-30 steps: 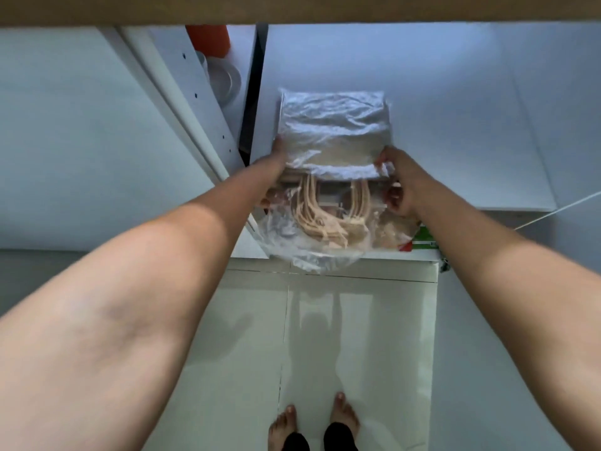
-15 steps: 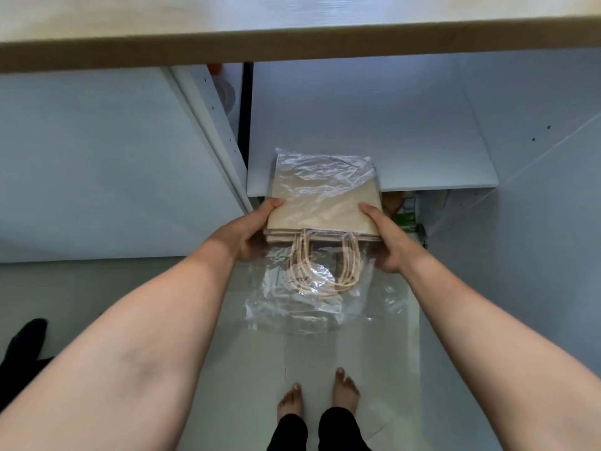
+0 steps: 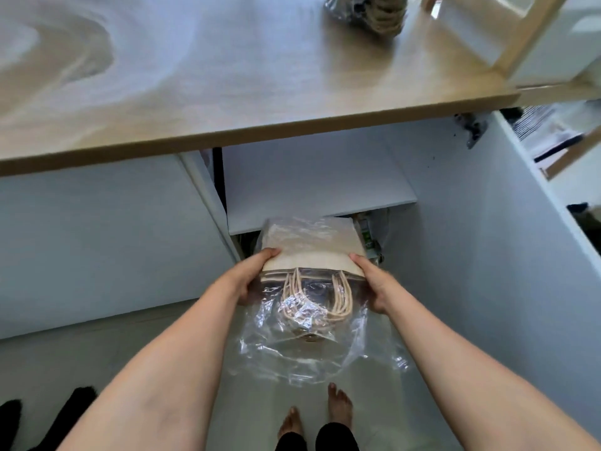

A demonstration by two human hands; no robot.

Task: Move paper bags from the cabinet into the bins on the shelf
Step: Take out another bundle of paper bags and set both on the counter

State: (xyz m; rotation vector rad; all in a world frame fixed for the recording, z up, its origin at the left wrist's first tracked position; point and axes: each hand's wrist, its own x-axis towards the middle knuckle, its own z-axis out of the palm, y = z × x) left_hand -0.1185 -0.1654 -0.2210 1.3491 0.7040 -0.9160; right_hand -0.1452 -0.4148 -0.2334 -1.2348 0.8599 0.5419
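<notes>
A flat stack of tan paper bags [image 3: 312, 252] with twisted cord handles sits inside a loose clear plastic wrap. I hold it level in front of the open cabinet, just past the edge of the white cabinet shelf [image 3: 318, 190]. My left hand [image 3: 250, 275] grips the stack's left edge. Its right edge is gripped by my right hand [image 3: 374, 284]. The handles and the open end of the wrap hang toward me. The wooden frame of a shelf unit [image 3: 507, 50] shows at the top right, with a white bin [image 3: 553, 43] in it.
A wooden countertop [image 3: 227, 76] juts out above the cabinet. A bundle of rope in plastic [image 3: 374, 11] lies on it at the back. The open white cabinet door [image 3: 487, 255] stands at the right. My bare feet [image 3: 315, 415] are on the pale tiled floor. Dark shapes lie at the bottom left.
The stack has come off the cabinet shelf toward me, held at both sides. My view has risen, so the countertop and the shelf unit now show.
</notes>
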